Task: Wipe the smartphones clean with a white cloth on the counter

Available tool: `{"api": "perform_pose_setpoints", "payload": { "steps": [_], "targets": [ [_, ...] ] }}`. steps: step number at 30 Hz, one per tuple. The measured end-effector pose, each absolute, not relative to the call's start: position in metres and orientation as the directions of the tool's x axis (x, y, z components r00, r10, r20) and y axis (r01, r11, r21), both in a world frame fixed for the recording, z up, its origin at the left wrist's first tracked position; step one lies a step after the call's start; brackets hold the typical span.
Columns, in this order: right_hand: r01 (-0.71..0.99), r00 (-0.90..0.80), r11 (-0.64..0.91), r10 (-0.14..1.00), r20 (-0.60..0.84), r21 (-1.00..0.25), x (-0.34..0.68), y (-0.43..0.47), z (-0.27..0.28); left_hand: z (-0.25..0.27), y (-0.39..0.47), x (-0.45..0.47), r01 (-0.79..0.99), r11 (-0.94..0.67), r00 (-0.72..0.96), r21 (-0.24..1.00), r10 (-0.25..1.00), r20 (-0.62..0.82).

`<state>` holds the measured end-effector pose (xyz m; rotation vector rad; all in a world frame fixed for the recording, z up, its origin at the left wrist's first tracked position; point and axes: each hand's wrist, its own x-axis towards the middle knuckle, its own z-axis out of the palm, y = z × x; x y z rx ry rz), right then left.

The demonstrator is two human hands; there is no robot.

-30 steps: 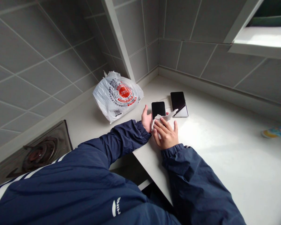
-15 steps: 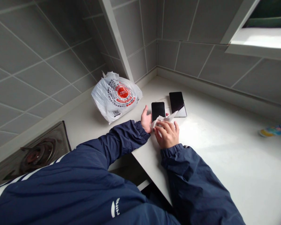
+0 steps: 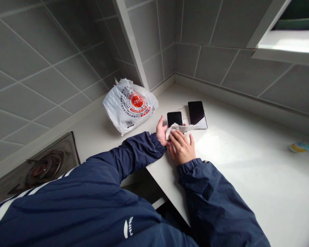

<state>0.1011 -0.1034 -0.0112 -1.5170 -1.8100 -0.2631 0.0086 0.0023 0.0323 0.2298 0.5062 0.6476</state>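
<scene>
My left hand (image 3: 160,131) grips a smartphone (image 3: 174,117) from below, thumb along its left edge and fingertips showing at the right edge. The phone's dark screen faces up. Over its lower part lies a white tissue (image 3: 176,128), its loose end stretching to the right. With fingers pressed on that tissue, my right hand (image 3: 182,148) holds it against the screen; the thumb is partly hidden. A larger black tablet-like device (image 3: 196,112) rests on the counter just beyond, to the right, with a bright reflection on its lower corner.
A white plastic bag (image 3: 128,106) with red print stands on the counter (image 3: 234,154) left of my hands. A gas burner (image 3: 45,168) is at far left. At the right edge lies a colourful container (image 3: 302,145), partly cut off. Tiled walls meet behind the counter.
My right hand has slid slightly left with the tissue, its fingers now straighter on the phone. The tissue's loose end has dropped flatter. The whole view has shifted a little.
</scene>
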Motion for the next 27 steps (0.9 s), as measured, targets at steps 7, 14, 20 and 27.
{"api": "perform_pose_setpoints", "payload": {
  "steps": [7,14,20,27],
  "targets": [
    [0.919,-0.067,0.276,0.813,0.579,-0.281,0.1,-0.105,-0.011,0.033,-0.001,0.008,-0.461,0.811,0.709,0.361,0.581,-0.399],
    [0.939,0.064,0.183,0.735,0.674,-0.29,0.102,-0.104,-0.004,0.047,-0.019,0.015,-0.409,0.846,0.777,0.342,0.519,-0.355],
    [0.934,0.09,0.17,0.737,0.67,-0.313,0.102,-0.104,-0.005,0.04,-0.019,0.015,-0.417,0.83,0.792,0.37,0.531,-0.3],
    [0.944,0.109,0.151,0.695,0.71,-0.293,0.105,-0.104,-0.001,0.034,-0.02,0.019,-0.461,0.759,0.741,0.46,0.614,-0.272]
  ]
}}
